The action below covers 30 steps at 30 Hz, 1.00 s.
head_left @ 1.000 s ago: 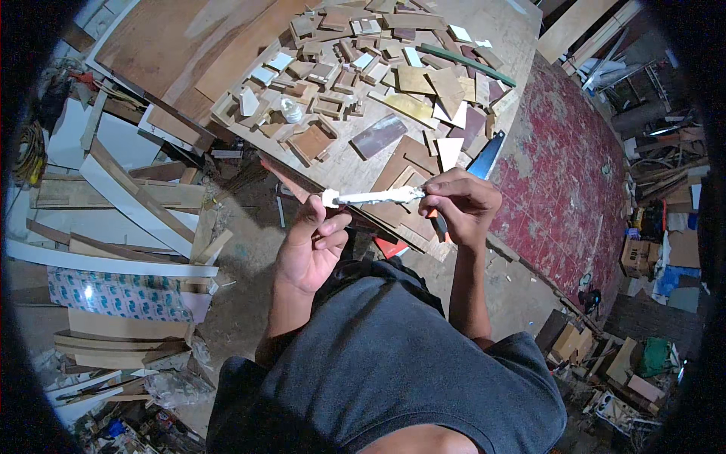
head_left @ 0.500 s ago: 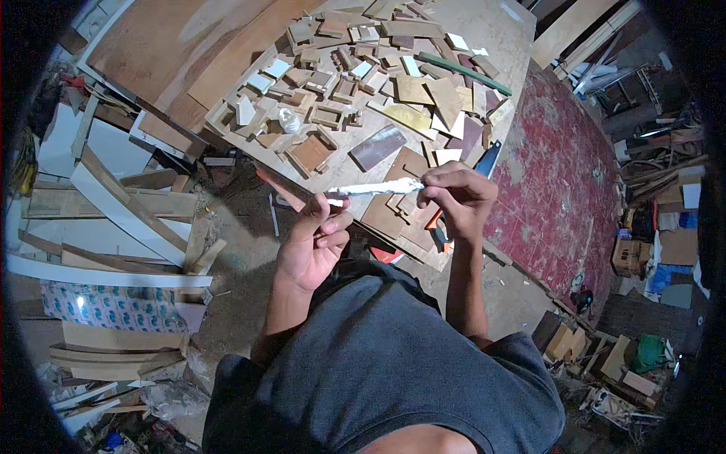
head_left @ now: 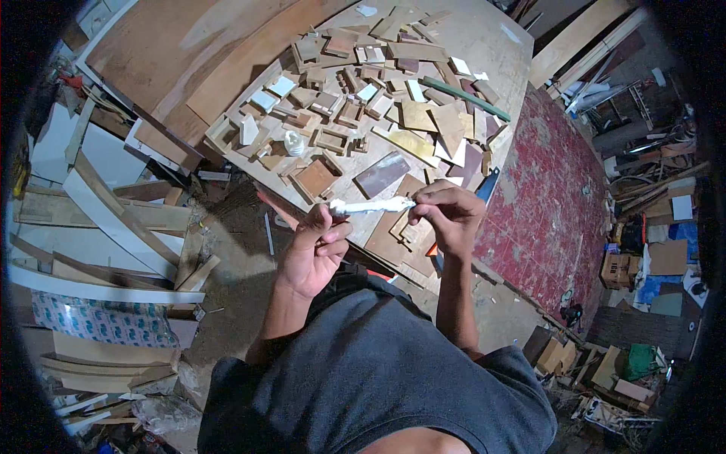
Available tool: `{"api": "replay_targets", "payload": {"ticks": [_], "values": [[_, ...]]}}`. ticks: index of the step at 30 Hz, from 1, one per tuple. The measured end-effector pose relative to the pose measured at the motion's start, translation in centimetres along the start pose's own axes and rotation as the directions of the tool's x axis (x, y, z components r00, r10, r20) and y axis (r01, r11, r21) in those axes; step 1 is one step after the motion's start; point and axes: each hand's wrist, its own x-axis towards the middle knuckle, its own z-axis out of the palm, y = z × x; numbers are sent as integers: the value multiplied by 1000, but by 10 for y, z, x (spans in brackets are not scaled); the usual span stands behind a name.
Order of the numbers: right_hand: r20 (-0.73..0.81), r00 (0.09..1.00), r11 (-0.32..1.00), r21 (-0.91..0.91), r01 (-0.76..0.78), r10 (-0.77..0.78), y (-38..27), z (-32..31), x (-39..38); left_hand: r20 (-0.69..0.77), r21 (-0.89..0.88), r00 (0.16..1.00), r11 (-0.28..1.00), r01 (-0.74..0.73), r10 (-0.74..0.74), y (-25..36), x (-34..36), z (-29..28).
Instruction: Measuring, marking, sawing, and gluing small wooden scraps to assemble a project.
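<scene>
A slim, bright white stick-like piece, crumpled along its surface, spans the gap between my two hands in front of my chest. Glare hides what it is made of. My left hand pinches one end between thumb and forefinger, its other fingers curled. The opposite end sits in the fingertips of my right hand. Beneath and beyond it, a table carries small wooden frames and boxes, including a brown tray-like box. A dark rectangular board lies just past the white piece.
A clear, rounded plastic-looking object stands among the scraps. Toward the right lie a green strip and a blue-bladed tool, possibly a saw. Offcuts pile up left, near a curved white strip. Red flooring extends right.
Both hands and the white piece sit slightly lower in the picture, and the white piece looks more nearly level. The view itself has shifted a little. Both pinches continue.
</scene>
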Motion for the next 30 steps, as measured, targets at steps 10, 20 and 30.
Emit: {"api": "replay_targets", "payload": {"ticks": [10,20,30], "values": [[-50,996,997,4,71,-71,21,6,21,35,-115,999,993,24,-20,25,24,-14],[-98,993,997,22,70,-67,31,11,35,30,-73,999,997,26,-24,39,36,-5],[-123,991,999,7,49,-48,37,23,44,35,-96,999,995,25,-22,48,40,-5]]}}
